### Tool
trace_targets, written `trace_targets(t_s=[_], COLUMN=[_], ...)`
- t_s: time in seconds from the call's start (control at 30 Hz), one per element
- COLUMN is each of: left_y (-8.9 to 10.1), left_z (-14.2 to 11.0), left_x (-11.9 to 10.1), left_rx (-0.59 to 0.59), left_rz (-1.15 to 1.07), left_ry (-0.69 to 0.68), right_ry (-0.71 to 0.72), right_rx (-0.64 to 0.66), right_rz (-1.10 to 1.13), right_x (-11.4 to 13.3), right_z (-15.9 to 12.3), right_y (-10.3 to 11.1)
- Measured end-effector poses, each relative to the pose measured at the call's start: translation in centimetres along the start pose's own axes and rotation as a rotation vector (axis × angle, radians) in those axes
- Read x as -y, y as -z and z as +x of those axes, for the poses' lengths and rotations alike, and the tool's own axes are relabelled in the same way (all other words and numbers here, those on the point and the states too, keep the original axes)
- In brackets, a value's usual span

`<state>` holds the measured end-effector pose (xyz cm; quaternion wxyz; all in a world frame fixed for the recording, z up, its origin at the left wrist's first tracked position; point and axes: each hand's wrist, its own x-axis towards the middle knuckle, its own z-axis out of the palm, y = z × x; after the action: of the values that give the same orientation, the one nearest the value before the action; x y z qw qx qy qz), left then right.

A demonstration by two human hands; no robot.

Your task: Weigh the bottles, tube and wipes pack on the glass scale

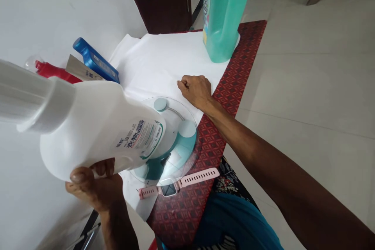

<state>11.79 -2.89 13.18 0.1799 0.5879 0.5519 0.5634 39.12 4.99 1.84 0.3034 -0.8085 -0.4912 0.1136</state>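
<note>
My left hand [98, 187] grips a large white laundry liquid bottle [99, 125] by its handle, fingers wrapped around it. The bottle is tilted, its big white cap towards the upper left and its printed label facing me. It hangs over the left part of a round glass scale [187, 144] with teal markings, hiding some of it. My right hand [197, 89] is closed in a loose fist on the white cloth [152, 58], just beyond the scale. Nothing shows in its fingers. A smartwatch with a pink strap [199, 177] lies at the scale's near edge.
A green jug with a handle [225, 43] stands at the far right of the table. Against the wall lean a blue bottle [98, 62], a beige packet [79, 68] and a red bottle [55, 71]. A red patterned table cover [249, 47] borders the right edge.
</note>
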Motion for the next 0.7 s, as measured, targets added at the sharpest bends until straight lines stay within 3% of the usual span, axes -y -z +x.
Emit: trace_targets(t_s=[0.07,0.2,0.3,0.4,0.57,0.7], left_y=[-0.6,-2.8,-5.4,-8.4,-13.2,-14.8], left_z=[1.4,6.1,10.4,14.2,18.4,20.2], left_x=[-0.4,-0.6,0.0,0.9,3.8,7.2], left_rx=[-0.116,-0.178,-0.241,-0.216,-0.249,-0.201], left_rz=[-0.174,-0.273,-0.297,-0.296,-0.156,-0.064], left_ry=[0.010,-0.090,-0.210,-0.265,-0.154,-0.079], right_ry=[0.003,0.005,0.004,-0.003,0.009,0.000], right_rx=[0.008,0.028,0.033,0.051,0.056,0.055], right_rz=[-0.008,-0.031,-0.041,-0.046,-0.042,-0.043], right_x=[0.0,0.1,0.3,0.4,0.3,0.1], right_z=[0.0,-0.1,-0.2,-0.2,-0.1,0.0], right_y=[0.1,0.3,0.5,0.7,0.7,0.5])
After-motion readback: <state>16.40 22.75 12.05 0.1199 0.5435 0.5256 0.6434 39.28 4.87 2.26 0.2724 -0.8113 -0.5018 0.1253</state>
